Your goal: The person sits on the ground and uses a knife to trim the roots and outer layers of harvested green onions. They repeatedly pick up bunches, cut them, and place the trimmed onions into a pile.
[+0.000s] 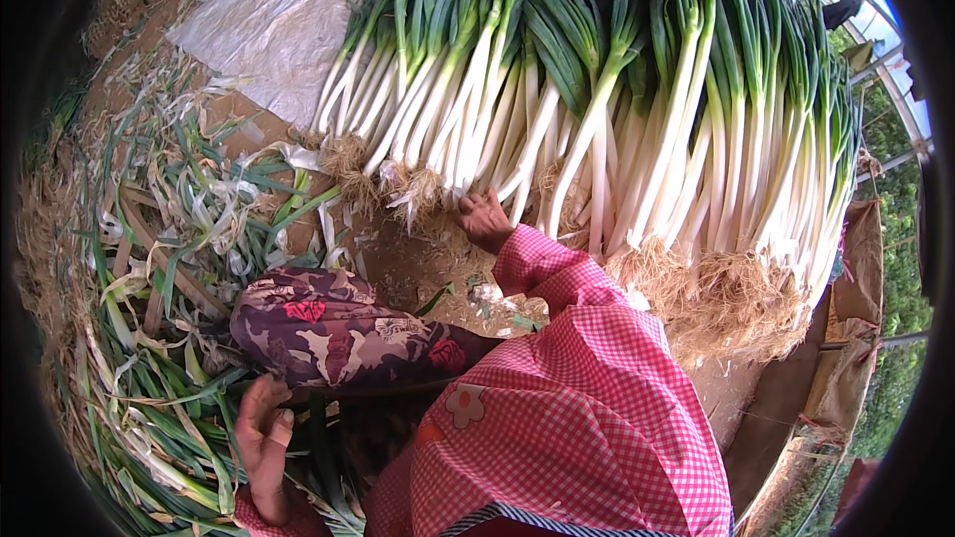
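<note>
A broad row of leeks (537, 104) lies before me, with green leaves at the far side and white stems towards me. Their pale, stringy roots (709, 283) spread along the near side. My right hand (485, 220) is at the lower ends of the stems near the middle of the row, fingers bent against them. Whether it grips a stem is hidden. Low on the left, my left hand (262, 432) is raised with its fingers loosely curved and the thumb apart, holding nothing. Loose leek leaves (157, 440) lie beneath and beside it.
A white plastic sheet (276, 30) lies on the soil left of the row. Stripped leaves and peelings (216, 201) cover the ground at left, around wooden slats (168, 257). My knee in patterned trousers (321, 328) sits between my hands. A covered side wall (854, 313) borders the right.
</note>
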Available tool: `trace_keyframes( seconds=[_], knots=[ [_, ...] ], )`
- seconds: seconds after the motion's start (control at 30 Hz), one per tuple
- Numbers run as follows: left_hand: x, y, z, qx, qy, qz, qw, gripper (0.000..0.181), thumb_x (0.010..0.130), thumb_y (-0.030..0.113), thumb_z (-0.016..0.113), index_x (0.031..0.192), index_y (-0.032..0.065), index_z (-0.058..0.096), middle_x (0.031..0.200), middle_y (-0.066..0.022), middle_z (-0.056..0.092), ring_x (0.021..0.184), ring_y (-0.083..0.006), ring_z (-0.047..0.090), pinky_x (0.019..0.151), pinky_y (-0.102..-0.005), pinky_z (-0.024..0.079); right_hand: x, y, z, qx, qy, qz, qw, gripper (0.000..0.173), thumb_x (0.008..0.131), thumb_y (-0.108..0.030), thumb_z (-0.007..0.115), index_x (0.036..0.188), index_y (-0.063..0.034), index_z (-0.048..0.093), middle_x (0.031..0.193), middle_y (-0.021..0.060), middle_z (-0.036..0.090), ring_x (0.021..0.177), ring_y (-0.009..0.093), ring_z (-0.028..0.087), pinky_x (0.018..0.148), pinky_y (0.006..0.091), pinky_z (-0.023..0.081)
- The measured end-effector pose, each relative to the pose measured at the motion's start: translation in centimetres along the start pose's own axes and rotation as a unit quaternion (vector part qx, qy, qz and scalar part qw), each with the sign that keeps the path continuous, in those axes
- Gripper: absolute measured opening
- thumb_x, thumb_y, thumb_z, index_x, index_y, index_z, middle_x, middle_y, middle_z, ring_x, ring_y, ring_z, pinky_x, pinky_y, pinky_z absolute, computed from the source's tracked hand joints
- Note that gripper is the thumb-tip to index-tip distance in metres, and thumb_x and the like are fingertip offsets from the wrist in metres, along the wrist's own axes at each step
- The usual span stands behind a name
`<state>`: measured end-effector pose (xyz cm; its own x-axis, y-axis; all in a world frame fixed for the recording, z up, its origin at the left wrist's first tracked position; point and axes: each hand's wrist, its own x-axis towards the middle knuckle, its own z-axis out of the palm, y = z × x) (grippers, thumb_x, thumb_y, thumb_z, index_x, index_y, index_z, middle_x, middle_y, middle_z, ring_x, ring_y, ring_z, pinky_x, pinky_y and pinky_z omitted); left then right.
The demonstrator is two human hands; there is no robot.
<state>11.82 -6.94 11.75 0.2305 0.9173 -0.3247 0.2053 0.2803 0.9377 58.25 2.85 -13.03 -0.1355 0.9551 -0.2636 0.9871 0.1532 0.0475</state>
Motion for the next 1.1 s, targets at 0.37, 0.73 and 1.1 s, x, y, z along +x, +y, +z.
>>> trace_keyframes(
  seconds=[0.37,0.73,1.1],
  knots=[
    [-0.8,-2.1,0.2,-0.027,-0.039,-0.011,0.999,0.052,0.086,0.002,0.059,0.137,-0.0012,0.046,0.121,-0.0114,0.059,0.110,-0.0217,0.057,0.098,-0.0335,0.044,-5.9,0.1,-5.0,0.078,-0.011,-0.064,0.995,0.059,0.091,-0.051,0.058,0.140,-0.0203,0.048,0.140,0.0105,0.048,0.132,0.028,0.042,0.108,0.0627,0.023],
    [5.4,2.1,3.7,-0.004,-0.046,0.090,0.995,0.039,0.092,0.014,0.058,0.128,0.0005,0.055,0.100,-0.0062,0.064,0.079,-0.0106,0.060,0.066,-0.0224,0.047,-18.7,7.4,-14.2,0.528,0.359,0.273,0.720,0.093,0.089,-0.048,0.062,0.151,0.0013,0.013,0.150,0.0326,0.027,0.135,0.039,0.040,0.106,0.0463,0.042],
    [14.9,-1.0,12.0,-0.155,-0.084,0.054,0.983,0.033,0.093,0.003,0.054,0.126,-0.0005,0.055,0.102,-0.0085,0.065,0.084,-0.0136,0.062,0.070,-0.0243,0.050,-3.1,15.2,-11.9,0.147,0.224,0.495,0.826,0.129,0.065,-0.058,0.081,0.154,-0.0242,-0.005,0.136,0.0302,0.039,0.121,0.047,0.046,0.097,0.0614,0.038]
  ],
)
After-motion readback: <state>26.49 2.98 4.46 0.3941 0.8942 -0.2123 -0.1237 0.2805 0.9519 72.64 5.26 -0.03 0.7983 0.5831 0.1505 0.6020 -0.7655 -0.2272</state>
